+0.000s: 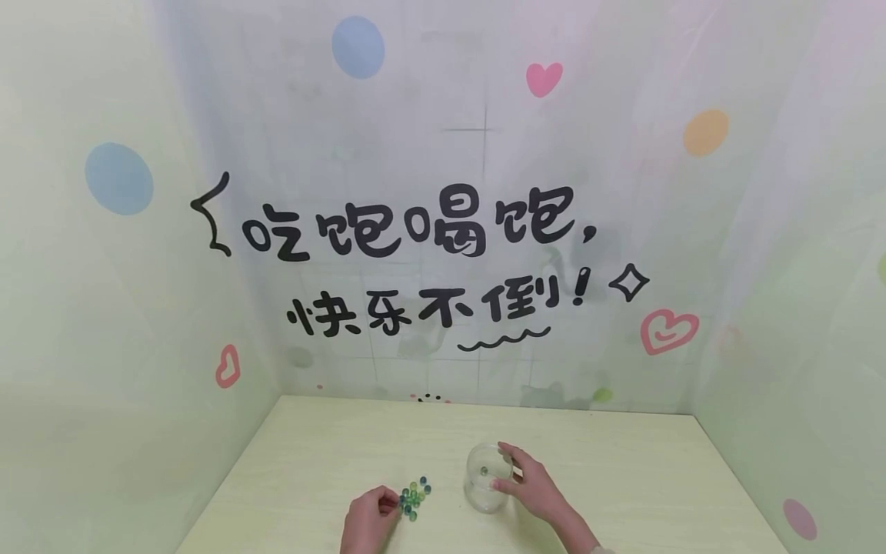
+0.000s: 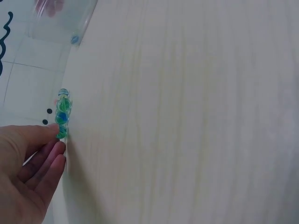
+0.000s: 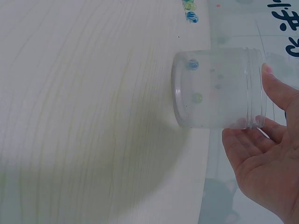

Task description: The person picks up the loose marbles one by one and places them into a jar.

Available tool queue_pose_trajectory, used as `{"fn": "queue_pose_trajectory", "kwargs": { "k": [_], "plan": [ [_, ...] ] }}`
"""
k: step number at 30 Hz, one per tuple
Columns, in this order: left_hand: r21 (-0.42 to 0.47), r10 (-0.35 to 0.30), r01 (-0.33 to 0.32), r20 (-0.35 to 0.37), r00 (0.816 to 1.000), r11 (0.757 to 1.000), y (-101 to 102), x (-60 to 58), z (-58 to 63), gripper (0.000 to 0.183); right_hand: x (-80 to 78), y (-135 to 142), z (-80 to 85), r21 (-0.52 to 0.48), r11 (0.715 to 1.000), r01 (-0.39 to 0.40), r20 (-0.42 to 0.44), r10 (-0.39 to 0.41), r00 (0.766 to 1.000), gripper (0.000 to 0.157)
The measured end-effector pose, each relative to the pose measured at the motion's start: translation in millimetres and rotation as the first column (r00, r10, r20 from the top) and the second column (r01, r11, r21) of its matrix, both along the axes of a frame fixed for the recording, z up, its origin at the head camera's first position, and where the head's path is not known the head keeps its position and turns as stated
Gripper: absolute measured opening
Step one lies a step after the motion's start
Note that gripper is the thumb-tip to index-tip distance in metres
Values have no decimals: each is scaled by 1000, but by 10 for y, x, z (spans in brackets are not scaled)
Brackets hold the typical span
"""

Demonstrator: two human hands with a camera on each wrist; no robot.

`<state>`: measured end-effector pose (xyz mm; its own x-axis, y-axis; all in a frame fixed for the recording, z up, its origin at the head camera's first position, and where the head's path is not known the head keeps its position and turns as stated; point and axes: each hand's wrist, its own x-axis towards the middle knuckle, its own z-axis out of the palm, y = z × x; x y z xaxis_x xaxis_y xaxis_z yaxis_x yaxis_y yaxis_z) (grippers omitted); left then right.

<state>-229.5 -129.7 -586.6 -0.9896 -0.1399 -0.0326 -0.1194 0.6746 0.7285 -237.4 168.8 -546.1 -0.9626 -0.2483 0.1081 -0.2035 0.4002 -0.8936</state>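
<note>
My left hand (image 1: 370, 519) is at the left edge of a loose cluster of glass marbles (image 1: 413, 496), blue and green. In the left wrist view, thumb and fingertips come together at a green marble (image 2: 61, 133) at the near end of the cluster. My right hand (image 1: 536, 485) holds a clear, wide-mouthed jar (image 1: 477, 496) by its rim, thumb on one side and fingers on the other. Inside the jar shows a small marble (image 1: 484, 471). The right wrist view has a blue marble (image 3: 193, 65) and a paler green one (image 3: 197, 98) showing through the jar's wall.
Both hands work over a pale wood-grain table (image 1: 311, 438). Behind it stands a light back wall (image 1: 415, 154) with black lettering, hearts and dots, and similar walls close in both sides. The jar stands to the right of the cluster, with bare tabletop between them.
</note>
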Motion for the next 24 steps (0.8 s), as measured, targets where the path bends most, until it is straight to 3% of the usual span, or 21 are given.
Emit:
{"fn": "queue_pose_trajectory", "kwargs": {
  "k": [24],
  "plan": [
    [-123,-1,-3,-31,1000,992,64,-2,27,16,-36,12,-6,12,1000,-12,9,12,1000,69]
  ]
}}
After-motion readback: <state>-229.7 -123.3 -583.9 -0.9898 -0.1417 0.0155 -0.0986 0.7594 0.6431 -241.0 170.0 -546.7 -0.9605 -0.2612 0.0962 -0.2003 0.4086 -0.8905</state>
